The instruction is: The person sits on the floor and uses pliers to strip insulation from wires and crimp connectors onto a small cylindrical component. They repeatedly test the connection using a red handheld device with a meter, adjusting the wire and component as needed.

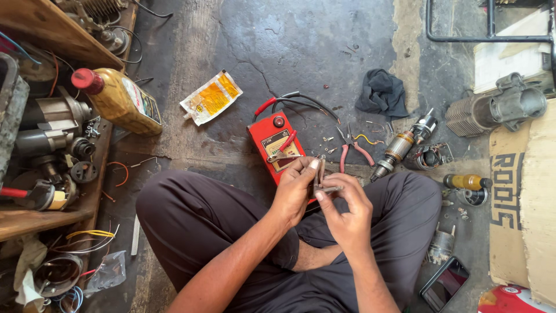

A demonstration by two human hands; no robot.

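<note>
Both my left hand point(295, 188) and right hand point(341, 200) pinch the small metal part point(319, 177) above the red tester point(277, 145); a slip could drop it there.

The person wears dark charcoal-brown trousers point(191, 220) of a plain, smooth cloth, loose enough to gather in soft folds over both knees and to crease deeply in the lap between them. No pattern, stripe or pocket shows on the fabric from above. Both forearms are bare from the elbow down, with no sleeve reaching into sight, and neither wrist carries a watch or band. The left hand point(294, 191) and the right hand point(347, 208) are ungloved, fingers bare, with no ring that can be made out. The feet are hidden under the folded legs.
</note>
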